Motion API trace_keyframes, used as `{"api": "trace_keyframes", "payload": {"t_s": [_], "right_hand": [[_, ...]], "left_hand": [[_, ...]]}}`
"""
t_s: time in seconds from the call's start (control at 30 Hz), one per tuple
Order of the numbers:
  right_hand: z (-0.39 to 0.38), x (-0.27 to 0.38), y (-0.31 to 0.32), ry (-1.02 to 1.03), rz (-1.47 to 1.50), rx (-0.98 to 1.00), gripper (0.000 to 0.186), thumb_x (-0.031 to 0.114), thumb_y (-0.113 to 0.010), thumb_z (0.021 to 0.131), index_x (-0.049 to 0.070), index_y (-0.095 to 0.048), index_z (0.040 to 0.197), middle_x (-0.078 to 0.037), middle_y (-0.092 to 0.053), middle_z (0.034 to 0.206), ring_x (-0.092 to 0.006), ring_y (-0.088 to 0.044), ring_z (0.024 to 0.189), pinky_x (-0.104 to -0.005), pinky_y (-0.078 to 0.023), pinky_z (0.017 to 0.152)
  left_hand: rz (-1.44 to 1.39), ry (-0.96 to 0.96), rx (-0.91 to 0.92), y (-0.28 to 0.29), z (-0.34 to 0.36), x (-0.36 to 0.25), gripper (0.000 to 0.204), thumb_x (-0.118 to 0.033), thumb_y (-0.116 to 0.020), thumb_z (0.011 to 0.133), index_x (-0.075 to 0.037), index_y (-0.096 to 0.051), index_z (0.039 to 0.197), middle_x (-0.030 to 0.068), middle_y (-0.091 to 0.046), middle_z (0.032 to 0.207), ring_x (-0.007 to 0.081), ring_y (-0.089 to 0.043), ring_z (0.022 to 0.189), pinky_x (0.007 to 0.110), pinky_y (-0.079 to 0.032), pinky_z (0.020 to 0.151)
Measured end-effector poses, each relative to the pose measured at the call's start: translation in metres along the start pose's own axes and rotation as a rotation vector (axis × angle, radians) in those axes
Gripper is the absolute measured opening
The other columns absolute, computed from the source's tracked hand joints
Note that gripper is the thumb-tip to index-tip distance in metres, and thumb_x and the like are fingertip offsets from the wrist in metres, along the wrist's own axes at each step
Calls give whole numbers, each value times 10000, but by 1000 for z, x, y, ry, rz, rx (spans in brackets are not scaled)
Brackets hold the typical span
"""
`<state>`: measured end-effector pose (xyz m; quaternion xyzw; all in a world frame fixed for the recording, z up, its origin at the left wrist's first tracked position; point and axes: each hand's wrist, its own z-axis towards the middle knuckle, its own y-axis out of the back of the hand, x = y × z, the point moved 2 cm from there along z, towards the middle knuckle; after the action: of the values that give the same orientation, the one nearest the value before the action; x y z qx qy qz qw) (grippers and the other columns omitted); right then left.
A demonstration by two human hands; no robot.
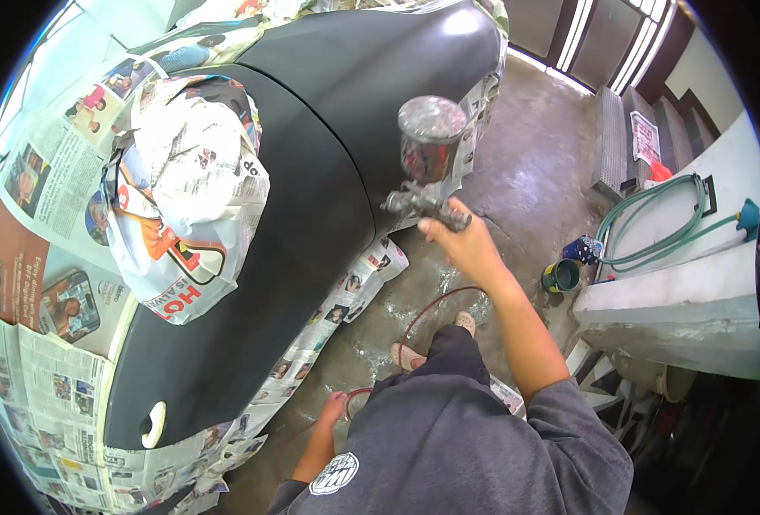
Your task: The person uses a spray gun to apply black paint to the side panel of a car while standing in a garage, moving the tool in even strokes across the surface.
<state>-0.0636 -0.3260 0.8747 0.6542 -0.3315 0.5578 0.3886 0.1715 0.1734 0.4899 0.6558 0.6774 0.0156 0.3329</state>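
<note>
My right hand is closed round the handle of a spray gun. A stained, paint-smeared cup stands on top of the gun. Its nozzle points left at the matte dark grey car panel, close to the seam between door and fender. Low at my left side, my left hand is closed on a dark red hose, which loops over the floor past my feet. Newspaper wraps the side mirror, and taped newspaper sheets cover the windows and the panel's lower edge.
A pale door handle shows on the panel. To the right, a green bucket stands by a low wall with a coiled green hose. Steps rise at the far right. The concrete floor has wet-looking patches.
</note>
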Motion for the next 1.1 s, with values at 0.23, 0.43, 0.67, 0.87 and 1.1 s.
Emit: {"api": "trace_keyframes", "payload": {"t_s": [0.23,0.43,0.67,0.87,1.1], "right_hand": [[20,14,7,45,-158,-394,466,382,-774,931,14,-646,1187,-218,-748,900,-337,-727,835,-399,-533,792],[5,35,-12,91,-177,-209,490,425,-784,909,28,-651,1164,-195,-734,871,-318,-715,801,-397,-534,781],[8,83,-21,-49,-71,192,444,426,-770,921,24,-637,1054,-110,-687,818,-218,-665,725,-386,-525,735],[46,91,3,181,-322,-224,569,491,-744,926,9,-607,1193,-238,-711,869,-410,-707,880,-462,-533,807],[43,118,-2,203,-327,-236,565,481,-738,931,18,-612,1230,-199,-728,871,-367,-722,848,-461,-544,770]], "left_hand": [[-33,-65,76,17,-3,35,419,-334,-619,1005,18,-695,1220,121,-739,1039,210,-667,907,365,-533,827],[61,-80,249,20,-1,43,391,-353,-599,1012,-14,-709,1175,100,-734,956,204,-653,811,375,-534,762],[84,-32,100,19,23,36,480,-374,-604,1008,-10,-640,1318,149,-730,1128,244,-688,998,384,-533,893],[-73,38,68,13,13,2,496,-353,-604,1013,22,-637,1335,181,-723,1259,285,-689,1142,394,-515,985],[114,-99,188,10,-2,10,393,-318,-594,1007,10,-729,1177,161,-761,1074,261,-701,977,397,-530,884]]}}
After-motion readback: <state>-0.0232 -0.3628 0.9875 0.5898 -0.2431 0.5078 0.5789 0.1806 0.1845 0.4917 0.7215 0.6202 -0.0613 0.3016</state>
